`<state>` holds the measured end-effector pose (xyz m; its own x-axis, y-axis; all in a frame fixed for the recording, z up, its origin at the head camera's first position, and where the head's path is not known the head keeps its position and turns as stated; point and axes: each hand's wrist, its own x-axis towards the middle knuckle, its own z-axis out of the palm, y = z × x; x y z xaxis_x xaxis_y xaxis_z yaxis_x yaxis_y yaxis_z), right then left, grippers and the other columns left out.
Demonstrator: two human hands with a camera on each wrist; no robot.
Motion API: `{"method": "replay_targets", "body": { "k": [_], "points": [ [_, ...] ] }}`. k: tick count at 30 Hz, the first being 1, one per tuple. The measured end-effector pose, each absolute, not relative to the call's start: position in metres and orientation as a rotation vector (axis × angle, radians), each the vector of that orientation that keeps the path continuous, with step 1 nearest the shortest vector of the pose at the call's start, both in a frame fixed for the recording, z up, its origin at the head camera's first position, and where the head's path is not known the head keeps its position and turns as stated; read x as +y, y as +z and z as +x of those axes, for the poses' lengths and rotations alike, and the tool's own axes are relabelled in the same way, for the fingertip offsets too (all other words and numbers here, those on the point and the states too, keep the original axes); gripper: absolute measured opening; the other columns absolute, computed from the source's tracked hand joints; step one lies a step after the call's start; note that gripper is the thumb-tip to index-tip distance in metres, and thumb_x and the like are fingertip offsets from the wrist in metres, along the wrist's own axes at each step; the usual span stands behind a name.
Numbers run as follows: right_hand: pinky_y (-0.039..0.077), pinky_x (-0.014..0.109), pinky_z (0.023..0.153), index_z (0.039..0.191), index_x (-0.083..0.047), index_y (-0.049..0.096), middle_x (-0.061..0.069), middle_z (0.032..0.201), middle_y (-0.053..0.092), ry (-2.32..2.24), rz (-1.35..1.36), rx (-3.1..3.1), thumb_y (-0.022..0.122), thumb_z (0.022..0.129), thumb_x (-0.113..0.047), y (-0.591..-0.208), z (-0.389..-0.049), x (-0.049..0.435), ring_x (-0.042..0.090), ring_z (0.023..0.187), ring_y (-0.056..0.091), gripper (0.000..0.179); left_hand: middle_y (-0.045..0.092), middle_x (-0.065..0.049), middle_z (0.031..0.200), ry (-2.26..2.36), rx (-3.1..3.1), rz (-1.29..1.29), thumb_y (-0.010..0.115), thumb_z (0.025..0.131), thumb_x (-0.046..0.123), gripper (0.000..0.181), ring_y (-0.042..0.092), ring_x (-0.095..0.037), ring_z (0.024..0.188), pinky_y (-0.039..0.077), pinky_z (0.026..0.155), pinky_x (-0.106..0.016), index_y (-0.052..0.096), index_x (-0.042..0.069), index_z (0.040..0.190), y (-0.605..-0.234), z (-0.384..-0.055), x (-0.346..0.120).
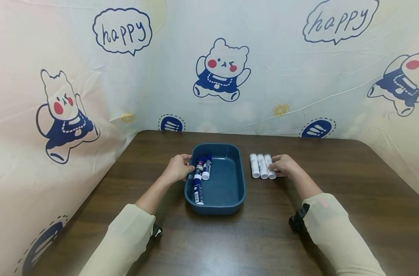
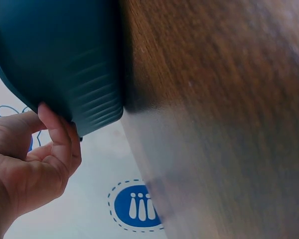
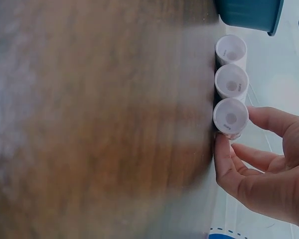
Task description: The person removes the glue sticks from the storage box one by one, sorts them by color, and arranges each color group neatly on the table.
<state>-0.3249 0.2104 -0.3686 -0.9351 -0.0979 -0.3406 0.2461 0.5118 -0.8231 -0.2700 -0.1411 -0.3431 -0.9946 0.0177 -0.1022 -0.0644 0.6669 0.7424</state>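
Note:
My left hand (image 1: 177,168) grips the left rim of a dark blue plastic bin (image 1: 226,207), thumb over the edge and fingers against the outer wall. Inside, along its left side, lie three dark blue glue sticks (image 1: 197,190) with white ends. Three white glue sticks (image 1: 254,166) with printed labels lie side by side to the right of the bin. My right hand (image 1: 284,165) pinches the rightmost white glue stick (image 3: 231,117) between thumb and fingers. In the right wrist view, the round ends of all three white sticks face the camera.
The brown wooden table (image 1: 216,245) has a light curtain (image 1: 264,76) printed with cartoon bears behind it and along its left side. The bin's low wall stands between its inside and the white sticks. A black wrist camera (image 1: 298,218) sits at my right sleeve.

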Motion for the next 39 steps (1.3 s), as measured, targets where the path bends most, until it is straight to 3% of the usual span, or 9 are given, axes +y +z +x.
{"method": "replay_targets", "body": {
  "k": [11,21,30,39],
  "points": [
    [0.053,0.029,0.071,0.136,0.011,0.031,0.022,0.112,0.047,-1.361,0.12,2.513,0.057,0.087,-0.002,-0.355,-0.319,0.212,0.017,0.081,0.053,0.057,0.05,-0.012,0.083,1.244,2.769,-0.046,0.059,0.09,0.008,0.049,0.05,-0.017,0.053,0.05,0.051,-0.025,0.042,0.001,0.136,-0.343,-0.27,-0.14],
    [0.05,0.036,0.083,0.139,0.008,0.029,0.029,0.127,0.043,-1.425,0.08,2.484,0.055,0.089,-0.004,-0.346,-0.317,0.209,0.029,0.098,0.055,0.058,0.051,-0.013,0.085,1.249,2.767,-0.042,0.059,0.09,0.007,0.049,0.049,-0.017,0.053,0.05,0.051,-0.024,0.042,0.0,0.136,-0.343,-0.27,-0.141],
    [0.046,0.039,0.091,0.14,0.008,0.027,0.031,0.131,0.039,-1.491,-0.035,2.421,0.054,0.089,-0.003,-0.332,-0.309,0.193,0.036,0.113,0.048,0.059,0.051,-0.012,0.085,1.246,2.772,-0.055,0.059,0.09,0.007,0.049,0.051,-0.018,0.053,0.05,0.051,-0.024,0.042,0.001,0.136,-0.343,-0.27,-0.14],
    [0.045,0.043,0.091,0.14,0.005,0.03,0.028,0.128,0.04,-1.477,-0.121,2.412,0.055,0.089,-0.005,-0.324,-0.304,0.177,0.036,0.111,0.048,0.057,0.051,-0.012,0.081,1.238,2.773,-0.057,0.059,0.09,0.008,0.049,0.049,-0.018,0.051,0.049,0.049,-0.024,0.042,0.001,0.136,-0.344,-0.271,-0.14]
  ]
}}
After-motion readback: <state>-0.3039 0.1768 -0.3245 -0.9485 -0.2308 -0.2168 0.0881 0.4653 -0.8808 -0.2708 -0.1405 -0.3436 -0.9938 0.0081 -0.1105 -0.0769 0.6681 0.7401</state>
